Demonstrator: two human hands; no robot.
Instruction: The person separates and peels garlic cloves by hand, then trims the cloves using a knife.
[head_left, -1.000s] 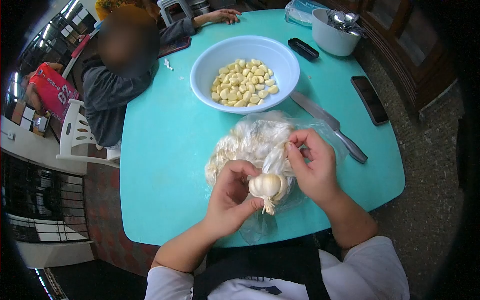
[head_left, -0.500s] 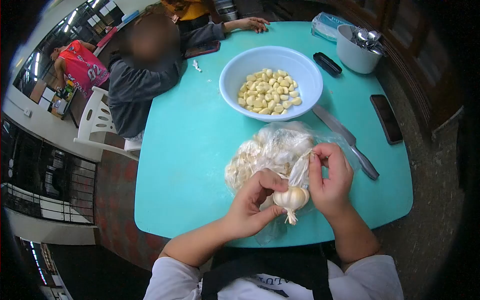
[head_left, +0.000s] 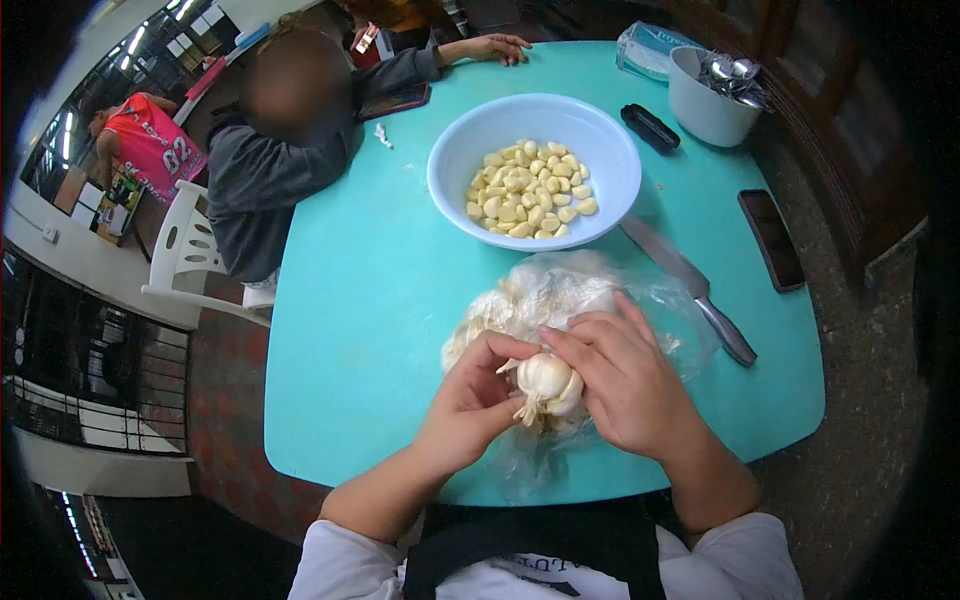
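A whole head of garlic, with loose papery skin and its root end tilted toward me, is held over the near part of the table. My left hand pinches its left side between thumb and fingers. Against the bulb's top and right side press the thumb and fingers of my right hand; some fingertips are hidden. Just beyond both hands lies a clear plastic bag with garlic and pale skins in it. Past that, a light blue basin holds many peeled garlic cloves.
A knife lies right of the bag, its blade tip by the basin. Farther right are a phone, a black case and a white tub of metal utensils. Another person's arm rests on the table's far left.
The garlic bulb has moved slightly left and turned in my fingers. My right hand has let go of a strip of skin and come onto the bulb.
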